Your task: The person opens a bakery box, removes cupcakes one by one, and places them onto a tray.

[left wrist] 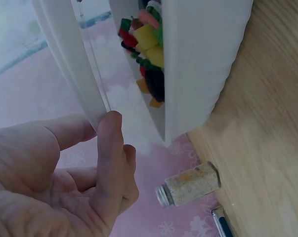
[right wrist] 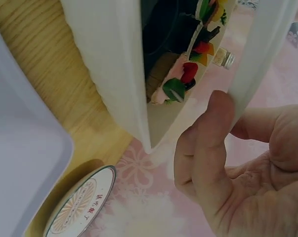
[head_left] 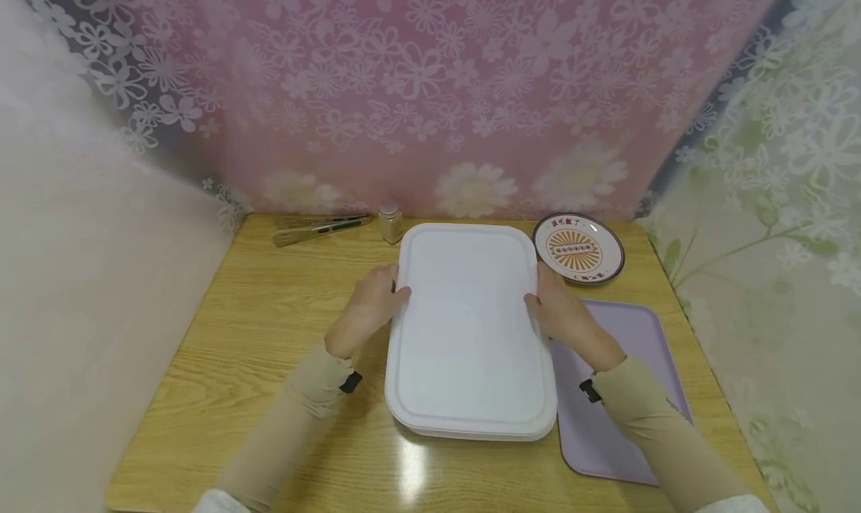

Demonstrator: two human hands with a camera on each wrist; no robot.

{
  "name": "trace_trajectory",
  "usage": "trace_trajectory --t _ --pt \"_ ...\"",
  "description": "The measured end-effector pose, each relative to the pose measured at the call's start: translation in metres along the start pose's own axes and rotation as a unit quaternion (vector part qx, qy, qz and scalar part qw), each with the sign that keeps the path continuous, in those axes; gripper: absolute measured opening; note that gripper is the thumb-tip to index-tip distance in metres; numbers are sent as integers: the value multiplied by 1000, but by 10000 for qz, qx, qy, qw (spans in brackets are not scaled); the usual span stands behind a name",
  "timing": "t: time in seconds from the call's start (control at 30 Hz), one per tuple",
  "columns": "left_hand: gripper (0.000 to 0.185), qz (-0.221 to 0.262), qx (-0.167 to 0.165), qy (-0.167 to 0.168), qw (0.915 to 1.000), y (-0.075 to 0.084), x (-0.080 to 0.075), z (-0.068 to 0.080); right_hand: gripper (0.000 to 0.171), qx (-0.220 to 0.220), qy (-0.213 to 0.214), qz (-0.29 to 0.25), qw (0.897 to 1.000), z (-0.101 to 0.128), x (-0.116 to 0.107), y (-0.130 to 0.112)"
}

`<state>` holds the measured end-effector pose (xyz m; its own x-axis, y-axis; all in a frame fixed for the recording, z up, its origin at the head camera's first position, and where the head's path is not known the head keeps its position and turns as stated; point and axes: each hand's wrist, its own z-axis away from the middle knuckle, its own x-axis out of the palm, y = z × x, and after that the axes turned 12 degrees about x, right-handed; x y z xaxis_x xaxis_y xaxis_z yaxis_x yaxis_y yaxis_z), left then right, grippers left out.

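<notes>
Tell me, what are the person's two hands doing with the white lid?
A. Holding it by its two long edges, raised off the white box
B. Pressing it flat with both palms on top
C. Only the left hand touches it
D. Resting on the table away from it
A. The left hand and right hand each grip an edge of the white lid, and the wrist views show a gap above the white box with colourful pieces inside.

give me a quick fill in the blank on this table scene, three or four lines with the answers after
1. Both hands, left hand and right hand, grip the white ____ by its edges.
2. The patterned plate sits on the ____ side of the table.
3. The tray under the right forearm is ____ in colour.
4. The small jar stands beside the ____ at the back.

Missing words: lid; right; purple; tongs
</notes>
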<state>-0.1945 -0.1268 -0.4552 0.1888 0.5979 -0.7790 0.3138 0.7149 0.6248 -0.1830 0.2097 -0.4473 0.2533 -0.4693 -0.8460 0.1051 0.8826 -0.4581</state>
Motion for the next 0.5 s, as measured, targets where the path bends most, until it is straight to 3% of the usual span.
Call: trace_trajectory --t 0.27,0.5 --pt "45 163 -163 -120 9997 1 -19 5 66 -687 280 -112 9972 0 -6 -13" --pt "50 200 -288 -277 9990 1 -31 7 59 -589 372 -4 9976 4 -7 -26"
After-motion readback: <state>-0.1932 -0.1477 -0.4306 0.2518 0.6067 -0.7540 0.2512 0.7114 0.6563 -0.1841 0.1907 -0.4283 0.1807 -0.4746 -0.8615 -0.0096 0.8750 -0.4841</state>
